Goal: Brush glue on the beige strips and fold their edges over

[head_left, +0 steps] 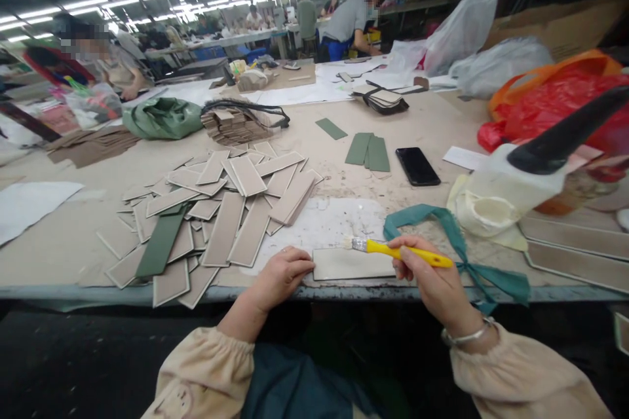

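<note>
A pale rectangular panel with dark edges (pixel 351 264) lies flat near the table's front edge. My left hand (pixel 282 275) pinches its left end, fingers pressed together. In my right hand (pixel 427 275) is a yellow-handled paintbrush (pixel 405 252), held level with its light bristles pointing left over the panel's upper edge; whether they touch it I cannot tell. The right fingers also cover the panel's right end. To the left spreads a loose heap of beige, light-edged panels (pixel 223 229), with a dark green strip (pixel 162 242) on top.
A white glue jug (pixel 511 190) with a black handle stands at right, near a teal cloth strip (pixel 459 242). Beyond are a phone (pixel 417 165), green pieces (pixel 368 151), a bundle of brown pieces (pixel 236 123) and a red bag (pixel 565 105). Other people work farther back.
</note>
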The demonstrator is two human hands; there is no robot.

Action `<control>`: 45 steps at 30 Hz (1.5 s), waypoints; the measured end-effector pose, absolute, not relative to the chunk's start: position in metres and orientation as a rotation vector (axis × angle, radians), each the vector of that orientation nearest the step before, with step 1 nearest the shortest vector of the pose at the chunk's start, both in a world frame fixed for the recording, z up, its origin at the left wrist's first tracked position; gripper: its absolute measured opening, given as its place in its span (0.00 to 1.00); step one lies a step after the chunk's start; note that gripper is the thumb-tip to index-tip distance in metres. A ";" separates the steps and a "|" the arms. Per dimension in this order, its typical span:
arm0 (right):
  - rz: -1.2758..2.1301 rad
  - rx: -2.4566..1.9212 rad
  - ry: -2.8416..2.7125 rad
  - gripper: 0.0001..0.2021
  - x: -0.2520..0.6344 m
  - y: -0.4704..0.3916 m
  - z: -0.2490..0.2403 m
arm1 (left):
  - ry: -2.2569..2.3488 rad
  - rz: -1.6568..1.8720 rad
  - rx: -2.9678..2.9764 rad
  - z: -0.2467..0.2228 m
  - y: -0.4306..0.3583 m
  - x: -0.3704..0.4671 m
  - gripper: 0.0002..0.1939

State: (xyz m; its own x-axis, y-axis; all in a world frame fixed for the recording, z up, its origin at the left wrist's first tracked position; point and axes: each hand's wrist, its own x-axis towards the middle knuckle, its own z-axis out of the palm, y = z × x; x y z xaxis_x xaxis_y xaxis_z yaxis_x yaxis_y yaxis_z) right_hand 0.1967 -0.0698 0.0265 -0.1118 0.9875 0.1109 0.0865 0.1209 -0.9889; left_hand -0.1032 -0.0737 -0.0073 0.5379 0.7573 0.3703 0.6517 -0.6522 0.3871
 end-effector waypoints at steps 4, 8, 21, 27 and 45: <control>1.214 -1.147 -1.376 0.12 0.188 -0.069 0.025 | 1.141 0.765 2.579 -0.007 -0.073 -0.103 0.11; 1.254 -1.141 -1.491 0.12 0.178 -0.073 0.020 | 1.107 0.750 2.582 -0.008 -0.073 -0.102 0.10; 1.252 -1.251 -1.629 0.15 0.157 -0.068 0.016 | 1.136 0.672 2.626 -0.008 -0.075 -0.100 0.11; 1.091 -1.388 -1.707 0.15 0.174 -0.062 0.023 | 1.155 0.723 2.649 -0.004 -0.076 -0.097 0.10; 0.626 -1.652 -1.719 0.14 0.251 -0.057 0.048 | 1.152 0.810 2.622 -0.012 -0.075 -0.097 0.09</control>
State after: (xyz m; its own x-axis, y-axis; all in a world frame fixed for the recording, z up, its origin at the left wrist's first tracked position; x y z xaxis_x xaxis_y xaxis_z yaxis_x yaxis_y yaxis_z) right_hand 0.2510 -0.0573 0.0479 0.0195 0.9908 0.1337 0.6731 0.0859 -0.7345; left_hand -0.0972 -0.0751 -0.0123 0.5552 0.7221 0.4126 0.6324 -0.6888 0.3545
